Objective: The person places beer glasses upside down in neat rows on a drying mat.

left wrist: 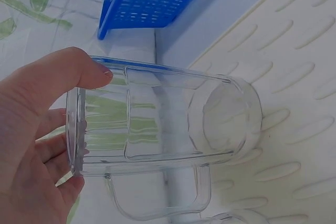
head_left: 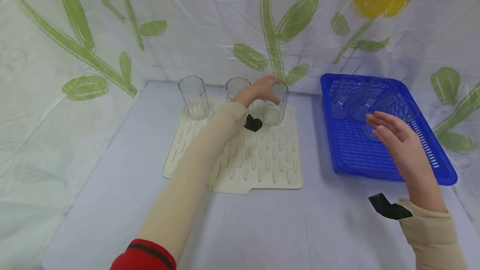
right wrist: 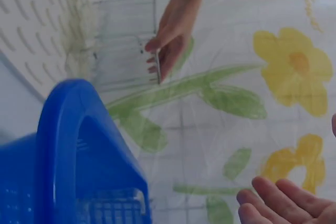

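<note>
- Surface point(head_left: 281, 228): pale, beneath everything.
- Right hand point(head_left: 403, 149): raised near the basket point(head_left: 356, 149), grip loosely spread, fingers almost straight.
- Mat point(head_left: 262, 157): cream, ridged, left of the basket.
- Basket: blue, with clear glassware point(head_left: 369, 101) in its far part.
- Left hand point(head_left: 258, 90): grip pinching the rim of a glass point(head_left: 275, 116), upright at the mat's far right corner.
- Two more glasses point(head_left: 196, 105): left of it, along the mat's far edge.
- Cloth point(head_left: 210, 32): flowered, hanging behind.

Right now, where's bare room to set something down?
The table is bare in front of the cream mat, left of it, and in the strip between mat and blue basket. The mat's front right is free. Crowded: the mat's back, with glass mugs and your left hand; the basket's back, with clear vessels.
</note>
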A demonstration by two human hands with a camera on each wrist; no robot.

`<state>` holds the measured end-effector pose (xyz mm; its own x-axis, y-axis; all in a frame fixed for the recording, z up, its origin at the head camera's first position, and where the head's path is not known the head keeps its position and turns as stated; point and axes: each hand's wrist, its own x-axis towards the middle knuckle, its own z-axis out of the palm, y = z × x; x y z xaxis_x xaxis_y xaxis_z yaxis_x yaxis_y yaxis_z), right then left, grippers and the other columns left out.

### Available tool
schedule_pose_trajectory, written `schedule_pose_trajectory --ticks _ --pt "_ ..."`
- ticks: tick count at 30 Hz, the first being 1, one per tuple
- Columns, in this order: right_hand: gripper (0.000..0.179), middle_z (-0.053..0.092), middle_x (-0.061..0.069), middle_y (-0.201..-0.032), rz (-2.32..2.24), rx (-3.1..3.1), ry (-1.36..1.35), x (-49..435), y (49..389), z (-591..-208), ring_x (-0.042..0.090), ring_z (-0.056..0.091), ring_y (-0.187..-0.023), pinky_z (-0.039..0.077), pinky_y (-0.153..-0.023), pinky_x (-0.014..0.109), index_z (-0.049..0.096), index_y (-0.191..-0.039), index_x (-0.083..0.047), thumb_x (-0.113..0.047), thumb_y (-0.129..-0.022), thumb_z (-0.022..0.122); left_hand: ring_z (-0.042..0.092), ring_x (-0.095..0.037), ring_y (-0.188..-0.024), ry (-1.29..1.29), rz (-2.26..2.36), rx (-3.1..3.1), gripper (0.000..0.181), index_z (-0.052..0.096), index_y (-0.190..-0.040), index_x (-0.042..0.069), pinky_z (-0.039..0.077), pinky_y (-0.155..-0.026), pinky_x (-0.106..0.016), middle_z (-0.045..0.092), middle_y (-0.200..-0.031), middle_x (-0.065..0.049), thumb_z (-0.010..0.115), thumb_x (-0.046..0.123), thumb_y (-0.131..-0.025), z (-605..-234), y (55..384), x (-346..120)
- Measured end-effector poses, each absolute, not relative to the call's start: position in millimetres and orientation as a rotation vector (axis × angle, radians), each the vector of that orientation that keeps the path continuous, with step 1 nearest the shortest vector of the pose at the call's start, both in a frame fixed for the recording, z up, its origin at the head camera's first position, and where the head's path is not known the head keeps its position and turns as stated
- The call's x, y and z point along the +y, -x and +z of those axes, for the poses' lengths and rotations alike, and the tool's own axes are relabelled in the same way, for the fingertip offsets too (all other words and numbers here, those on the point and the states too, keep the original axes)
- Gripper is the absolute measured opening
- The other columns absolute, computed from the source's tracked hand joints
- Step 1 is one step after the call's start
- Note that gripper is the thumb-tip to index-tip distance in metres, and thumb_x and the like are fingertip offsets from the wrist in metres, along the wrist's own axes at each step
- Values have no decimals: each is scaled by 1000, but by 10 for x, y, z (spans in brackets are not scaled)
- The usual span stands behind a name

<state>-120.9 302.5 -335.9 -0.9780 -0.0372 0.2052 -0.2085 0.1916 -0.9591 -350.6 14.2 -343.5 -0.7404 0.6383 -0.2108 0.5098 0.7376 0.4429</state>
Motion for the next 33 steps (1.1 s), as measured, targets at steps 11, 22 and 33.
schedule_pose_trajectory --ticks 11,22,33 --pt "49 42 3 -130 1975 -1970 30 3301 1365 -3225 9 35 -121 24 -96 13 36 -133 -8 -1 -88 53 15 -26 -131 -902 528 2576 75 25 -141 6 21 -103 -34 15 -145 -16 65 25 -81 -3419 3496 123" --pt "73 20 0 -143 1781 -2009 378 3558 1628 -3170 6 13 -129 13 -100 16 18 -142 -14 -14 -84 62 15 -26 -131 -911 560 2578 74 24 -141 5 20 -103 -32 16 -144 -16 65 24 -81 -3420 3489 136" --pt "80 17 -2 -145 1531 -2269 541 4098 2069 -3576 4 13 -128 12 -102 16 14 -143 -18 -26 -82 64 19 -24 -130 -935 710 2604 81 19 -139 -5 19 -102 -25 21 -143 -17 66 23 -79 -3522 3508 108"
